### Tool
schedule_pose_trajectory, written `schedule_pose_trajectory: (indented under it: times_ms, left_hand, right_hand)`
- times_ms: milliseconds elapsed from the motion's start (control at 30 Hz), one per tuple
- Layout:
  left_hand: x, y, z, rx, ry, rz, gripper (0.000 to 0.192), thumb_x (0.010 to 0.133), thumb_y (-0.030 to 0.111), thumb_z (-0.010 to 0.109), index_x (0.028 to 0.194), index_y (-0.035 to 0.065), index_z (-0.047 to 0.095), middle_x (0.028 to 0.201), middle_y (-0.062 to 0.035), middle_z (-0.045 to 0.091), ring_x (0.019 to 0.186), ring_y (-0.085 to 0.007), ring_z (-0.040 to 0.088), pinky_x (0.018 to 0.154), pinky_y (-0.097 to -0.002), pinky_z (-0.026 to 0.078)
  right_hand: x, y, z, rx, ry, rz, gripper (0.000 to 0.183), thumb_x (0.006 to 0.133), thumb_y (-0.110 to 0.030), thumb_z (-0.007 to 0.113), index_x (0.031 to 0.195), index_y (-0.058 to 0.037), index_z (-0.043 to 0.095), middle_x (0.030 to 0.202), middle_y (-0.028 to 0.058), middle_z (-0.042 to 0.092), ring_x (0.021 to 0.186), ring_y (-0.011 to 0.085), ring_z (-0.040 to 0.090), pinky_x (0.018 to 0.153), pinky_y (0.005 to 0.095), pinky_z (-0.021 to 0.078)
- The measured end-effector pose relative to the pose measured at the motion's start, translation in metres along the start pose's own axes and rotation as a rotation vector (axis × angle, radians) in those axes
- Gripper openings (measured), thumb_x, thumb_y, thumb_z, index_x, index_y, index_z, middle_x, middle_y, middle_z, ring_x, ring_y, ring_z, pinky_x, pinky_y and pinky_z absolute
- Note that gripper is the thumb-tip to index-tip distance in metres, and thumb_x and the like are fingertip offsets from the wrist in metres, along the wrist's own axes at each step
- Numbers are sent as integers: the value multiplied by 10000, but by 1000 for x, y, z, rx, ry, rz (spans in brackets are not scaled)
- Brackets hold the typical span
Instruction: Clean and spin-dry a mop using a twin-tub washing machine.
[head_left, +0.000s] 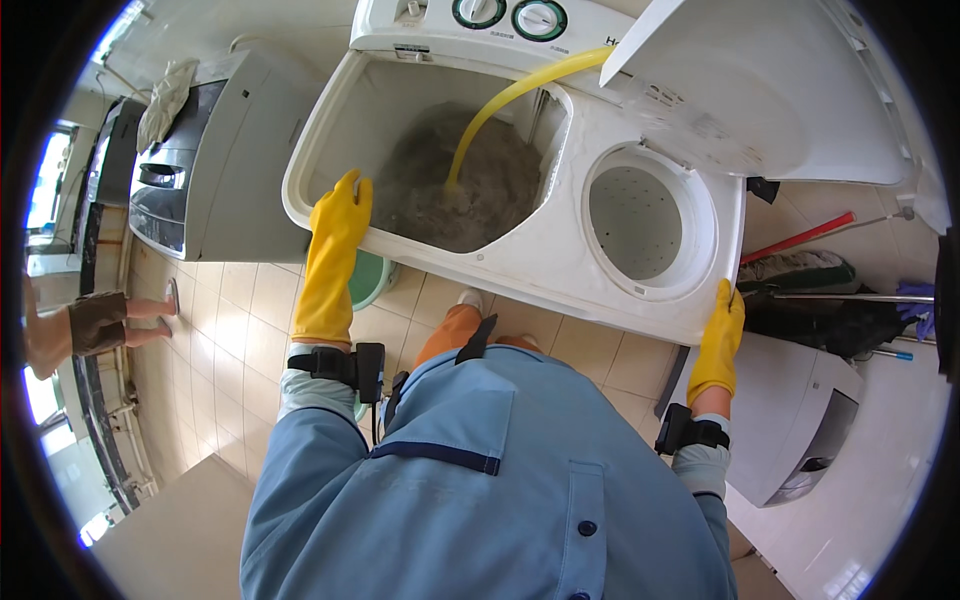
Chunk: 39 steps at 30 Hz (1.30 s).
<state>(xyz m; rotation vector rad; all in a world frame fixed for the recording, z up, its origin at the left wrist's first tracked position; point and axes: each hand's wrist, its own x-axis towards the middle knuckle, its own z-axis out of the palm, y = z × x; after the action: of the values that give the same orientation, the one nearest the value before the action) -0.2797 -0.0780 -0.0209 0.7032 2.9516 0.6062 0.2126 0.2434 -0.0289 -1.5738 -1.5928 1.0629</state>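
A white twin-tub washing machine (525, 277) stands before me with its wash tub (337, 120) uncovered. Murky grey-brown water (480, 180) swirls in that tub, and a yellow hose (517, 82) hangs down into it. My left hand (341, 217), in a yellow rubber glove, grips the front left rim of the tub. My right hand (720, 330), gloved the same way, holds the machine's front right edge beside the round spin tub (637, 217). No loose item shows in either hand. The undersides of some fingers are hidden.
A raised white lid (787, 97) stands over the back right. Grey washers flank me at left (240, 157) and right (780, 412). A green bucket (367, 277) sits under the left front edge. A red-handled tool (799, 236) leans at right. Another person (97, 322) is at far left.
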Motion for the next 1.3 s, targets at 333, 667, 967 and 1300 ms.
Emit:
schedule_pose_trajectory:
  times_ms: [333, 667, 967, 1300]
  left_hand:
    - [41, -13, -33, -793, -457, -125, 369, 985, 323, 557, 1194, 36, 659, 946, -137, 714, 835, -210, 692, 796, -294, 532]
    - [133, 41, -51, -172, -607, 261, 748, 840, 376, 717, 1473, 122, 410, 1465, -190, 456, 1352, -298, 449, 1057, -357, 418]
    - [213, 45, 87, 346, -1117, 299, 908, 730, 462, 795, 1475, 117, 405, 1441, -199, 471, 1306, -323, 479, 1089, -405, 384]
    - [218, -22, 212, 124, -819, 272, 1136, 644, 564, 810, 1519, 60, 290, 1514, -226, 370, 1411, -347, 349, 1122, -407, 351]
  right_hand:
    - [-11, -20, 5, -84, 38, 48, 506, 999, -406, 549, 1240, 36, 598, 1100, 102, 658, 917, 154, 599, 847, 277, 487]
    - [-6, -13, 5, -41, 8, 118, 502, 1003, -410, 538, 1235, 33, 581, 1100, 105, 641, 931, 162, 597, 845, 271, 484]
    - [-6, -18, -1, -265, 51, 128, 496, 1007, -430, 516, 1203, 20, 591, 1066, 89, 641, 914, 159, 577, 839, 273, 472]
    - [-8, -9, -8, -357, 124, 237, 611, 992, -454, 531, 1359, 33, 501, 1266, 157, 586, 1107, 220, 550, 975, 296, 428]
